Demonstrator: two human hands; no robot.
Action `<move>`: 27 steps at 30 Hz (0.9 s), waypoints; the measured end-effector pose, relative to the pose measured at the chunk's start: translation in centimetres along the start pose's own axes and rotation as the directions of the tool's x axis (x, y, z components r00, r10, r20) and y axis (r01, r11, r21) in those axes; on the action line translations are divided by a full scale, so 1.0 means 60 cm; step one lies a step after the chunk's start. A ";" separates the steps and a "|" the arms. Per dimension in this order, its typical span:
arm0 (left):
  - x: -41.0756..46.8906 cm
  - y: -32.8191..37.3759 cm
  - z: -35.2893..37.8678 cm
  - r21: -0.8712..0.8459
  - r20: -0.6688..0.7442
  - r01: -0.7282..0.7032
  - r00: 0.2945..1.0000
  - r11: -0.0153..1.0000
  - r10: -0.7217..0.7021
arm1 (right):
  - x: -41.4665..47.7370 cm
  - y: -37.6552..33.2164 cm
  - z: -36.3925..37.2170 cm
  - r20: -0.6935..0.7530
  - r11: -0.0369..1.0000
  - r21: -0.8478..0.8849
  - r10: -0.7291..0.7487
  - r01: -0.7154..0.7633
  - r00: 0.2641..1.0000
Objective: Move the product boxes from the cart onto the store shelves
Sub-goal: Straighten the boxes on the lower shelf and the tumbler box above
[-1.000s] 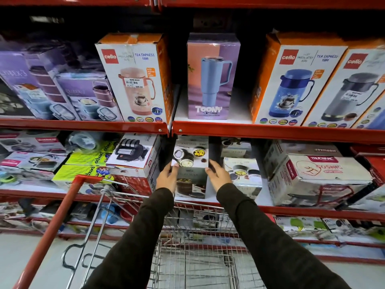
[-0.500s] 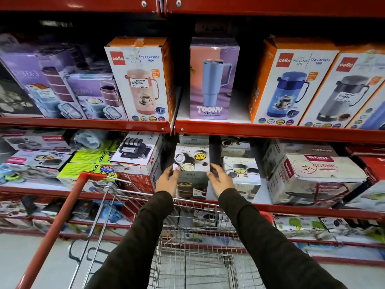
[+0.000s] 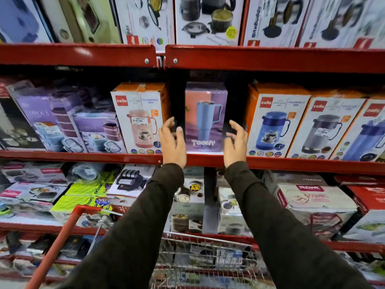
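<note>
A purple-and-pink tumbler box (image 3: 205,117) marked TOONY stands upright on the middle red shelf (image 3: 291,162). My left hand (image 3: 173,140) is raised at its left side and my right hand (image 3: 235,140) at its right side, both with fingers spread and holding nothing; neither clearly touches the box. Below, a grey lunch-container box (image 3: 190,203) stands on the lower shelf, where both hands were before. The wire cart (image 3: 200,261) with its red handle (image 3: 60,245) is in front of me at the bottom.
Orange Cello jug boxes flank the tumbler box: one at the left (image 3: 139,119) and others at the right (image 3: 273,122). Purple lunch-box cartons (image 3: 62,122) fill the left. A white carton (image 3: 316,201) sits lower right. The top shelf (image 3: 270,57) carries more boxes.
Both hands let go of the grey lunch-container box on the lower shelf and rose to either side of the tumbler box one shelf up. The view tilted upward.
</note>
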State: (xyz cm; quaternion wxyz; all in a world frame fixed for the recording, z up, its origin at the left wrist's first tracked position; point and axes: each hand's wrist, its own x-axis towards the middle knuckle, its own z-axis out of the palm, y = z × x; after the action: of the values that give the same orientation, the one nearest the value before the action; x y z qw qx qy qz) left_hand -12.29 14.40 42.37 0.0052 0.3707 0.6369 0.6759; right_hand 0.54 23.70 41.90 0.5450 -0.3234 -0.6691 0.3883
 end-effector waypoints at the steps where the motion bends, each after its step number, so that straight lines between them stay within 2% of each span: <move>1: 0.018 0.007 0.010 0.016 0.021 0.006 1.000 1.000 -0.007 | 0.021 -0.004 0.003 0.042 0.999 -0.010 0.046 -0.046 0.998; 3: 0.046 0.014 0.027 0.066 0.096 0.086 0.991 0.994 -0.093 | 0.054 -0.002 0.009 0.140 0.988 -0.080 0.145 -0.135 0.980; 5: 0.059 0.017 0.038 0.092 0.204 0.225 0.949 0.970 -0.239 | 0.074 0.005 0.014 0.236 0.975 -0.115 0.215 -0.192 0.948; 7: 0.058 0.018 0.042 0.095 0.295 0.278 0.909 0.956 -0.294 | 0.077 0.007 0.015 0.300 0.966 -0.122 0.256 -0.229 0.919; 9: 0.051 0.015 0.040 0.090 0.332 0.274 0.898 0.958 -0.288 | 0.072 0.006 0.012 0.334 0.966 -0.103 0.257 -0.237 0.907; 14: 0.041 0.003 0.021 0.058 0.287 0.282 0.914 0.958 -0.287 | 0.045 -0.002 -0.005 0.351 0.976 -0.063 0.219 -0.210 0.910; 18: 0.038 -0.015 0.009 -0.002 0.331 0.261 0.911 0.965 -0.246 | 0.034 -0.007 -0.019 0.348 0.979 -0.037 0.199 -0.199 0.916; 21: 0.014 0.025 -0.011 -0.012 0.294 0.217 0.934 0.976 -0.204 | 0.015 -0.032 -0.036 0.336 0.982 -0.012 0.183 -0.191 0.924; 27: 0.000 0.023 -0.010 0.062 0.296 0.196 0.933 0.979 -0.206 | 0.002 -0.026 -0.039 0.316 0.979 -0.016 0.196 -0.201 0.928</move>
State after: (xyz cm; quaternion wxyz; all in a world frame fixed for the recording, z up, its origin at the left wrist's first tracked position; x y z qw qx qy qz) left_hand -11.93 13.64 43.58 0.1651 0.4021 0.6737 0.5976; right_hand 2.79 23.44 43.57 0.3912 -0.3185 -0.7084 0.4937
